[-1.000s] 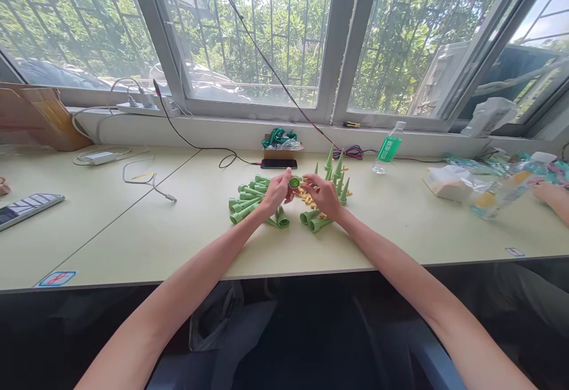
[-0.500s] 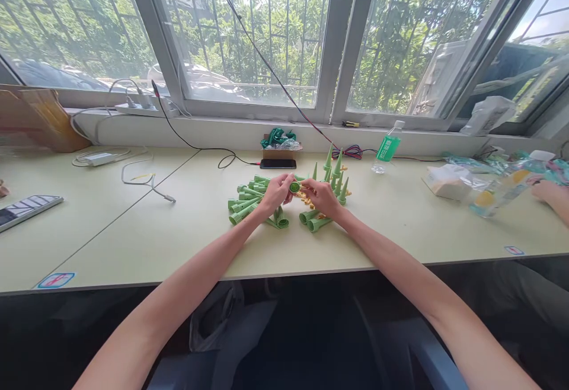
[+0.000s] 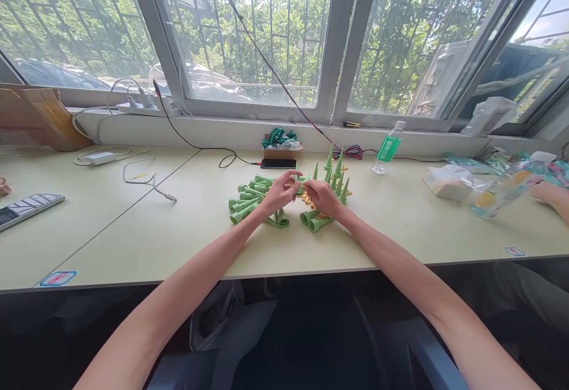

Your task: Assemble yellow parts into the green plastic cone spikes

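My left hand (image 3: 281, 193) is raised over the middle of the table, its fingers apart and curved, close to my right hand. My right hand (image 3: 323, 196) has its fingertips pinched together; what they hold is too small to make out. Some green plastic shows between the hands, but whose grip it is in is unclear. On the left lies a pile of hollow green plastic spikes (image 3: 244, 205). Several pointed green spikes (image 3: 337, 168) stand upright behind my right hand. Two more spikes (image 3: 315, 222) lie below it, open ends towards me. Small yellow pieces (image 3: 306, 200) lie between the groups.
A phone (image 3: 278, 163) lies before a small box (image 3: 281, 153) at the back. A water bottle (image 3: 387, 148) stands back right, with a tissue pack (image 3: 447, 181) beyond. Cables (image 3: 151, 182) and a tablet-like device (image 3: 29, 211) are left. Another person's hand (image 3: 549, 191) touches a bottle (image 3: 502, 194).
The round open end of a green spike, which faced me in my left hand, no longer shows there. My left fingers have spread apart. My right hand has barely moved.
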A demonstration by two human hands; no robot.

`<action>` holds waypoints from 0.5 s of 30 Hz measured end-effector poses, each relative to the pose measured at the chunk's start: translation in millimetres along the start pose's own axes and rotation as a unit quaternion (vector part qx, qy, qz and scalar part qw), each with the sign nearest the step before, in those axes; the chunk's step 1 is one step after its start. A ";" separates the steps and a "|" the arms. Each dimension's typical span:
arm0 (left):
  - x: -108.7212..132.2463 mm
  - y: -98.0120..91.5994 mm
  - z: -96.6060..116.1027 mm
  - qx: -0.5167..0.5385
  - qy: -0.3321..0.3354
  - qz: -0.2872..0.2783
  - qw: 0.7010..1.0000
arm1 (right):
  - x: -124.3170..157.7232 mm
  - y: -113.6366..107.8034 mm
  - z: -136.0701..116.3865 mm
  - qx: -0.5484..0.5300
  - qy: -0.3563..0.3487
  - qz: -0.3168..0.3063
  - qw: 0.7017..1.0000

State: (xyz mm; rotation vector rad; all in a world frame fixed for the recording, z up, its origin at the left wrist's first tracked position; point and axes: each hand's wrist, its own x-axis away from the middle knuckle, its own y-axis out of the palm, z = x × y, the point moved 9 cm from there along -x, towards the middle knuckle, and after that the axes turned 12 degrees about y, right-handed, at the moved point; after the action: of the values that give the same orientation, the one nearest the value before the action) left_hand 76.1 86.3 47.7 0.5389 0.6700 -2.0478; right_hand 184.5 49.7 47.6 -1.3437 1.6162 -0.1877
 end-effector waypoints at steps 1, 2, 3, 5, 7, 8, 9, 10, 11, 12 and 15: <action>-0.2 0.1 1.2 -0.007 0.006 -0.004 1.000 | 0.0 0.2 0.5 0.006 0.002 0.001 1.000; -0.4 0.1 2.2 -0.014 0.012 -0.007 1.000 | -0.1 0.4 1.2 0.010 0.005 0.001 1.000; -0.7 0.5 2.9 -0.020 0.017 -0.011 1.000 | -0.2 0.5 1.9 0.013 0.010 0.002 1.000; -1.5 0.5 4.2 -0.034 0.027 -0.013 0.999 | -0.6 0.2 3.6 0.012 0.021 0.005 1.000; -2.5 -1.3 4.1 -0.051 0.031 -0.004 0.998 | -1.3 -0.7 5.4 0.009 0.032 0.011 0.999; -3.0 -2.8 3.2 -0.057 0.029 0.005 0.998 | -1.7 -1.5 6.1 0.008 0.038 0.015 0.999; -3.4 -4.7 1.8 -0.063 0.024 0.014 0.998 | -2.1 -2.5 6.6 0.008 0.042 0.021 0.999; -3.7 -6.9 0.1 -0.069 0.019 0.023 0.997 | -2.4 -4.0 6.9 0.011 0.046 0.029 0.998; -4.0 -8.8 -1.6 -0.075 0.014 0.030 0.997 | -2.8 -5.8 7.1 0.015 0.049 0.039 0.998; -4.3 -10.5 -3.3 -0.083 0.010 0.035 0.996 | -3.1 -7.5 7.3 0.019 0.051 0.049 0.997; -4.8 -12.6 -7.8 -0.114 0.001 0.031 0.993 | -3.8 -11.0 8.3 0.026 0.055 0.070 0.996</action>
State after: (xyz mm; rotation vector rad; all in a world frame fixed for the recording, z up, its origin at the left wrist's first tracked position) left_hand 68.8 100.0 47.8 0.4225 0.8645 -1.8820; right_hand 197.5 52.4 52.8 -1.1936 1.7792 -0.2221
